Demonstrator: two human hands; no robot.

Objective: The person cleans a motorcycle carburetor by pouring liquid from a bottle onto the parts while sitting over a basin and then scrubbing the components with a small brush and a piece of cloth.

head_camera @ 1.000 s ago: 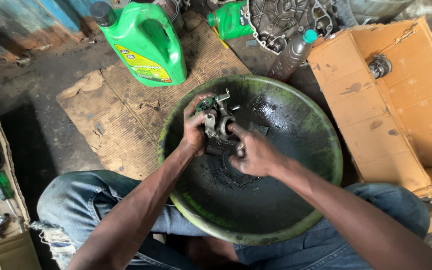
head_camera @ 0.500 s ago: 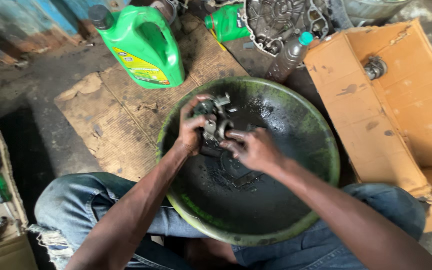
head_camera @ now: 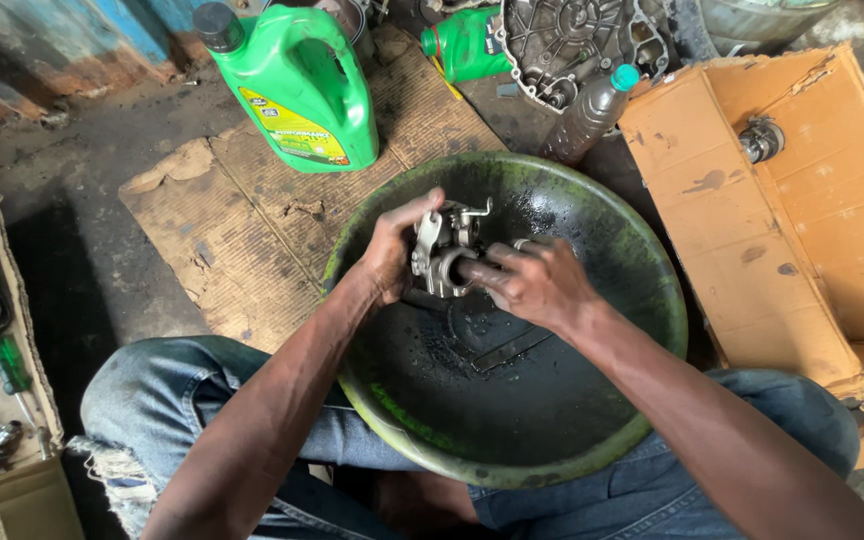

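Metal carburettor (head_camera: 444,252) gripped by left hand (head_camera: 392,250) and right hand (head_camera: 532,285) over the oily green basin (head_camera: 642,250), cleaning seemingly unfinished.

Small grey metal carburettor (head_camera: 444,250), tilted, above the oily green basin (head_camera: 642,330).

We grip a grey metal carburetor (head_camera: 444,252) between our left hand (head_camera: 392,250) and right hand (head_camera: 537,285), above a dark oily green basin (head_camera: 642,270); a green oil jug (head_camera: 297,85) stands on cardboard (head_camera: 242,230).
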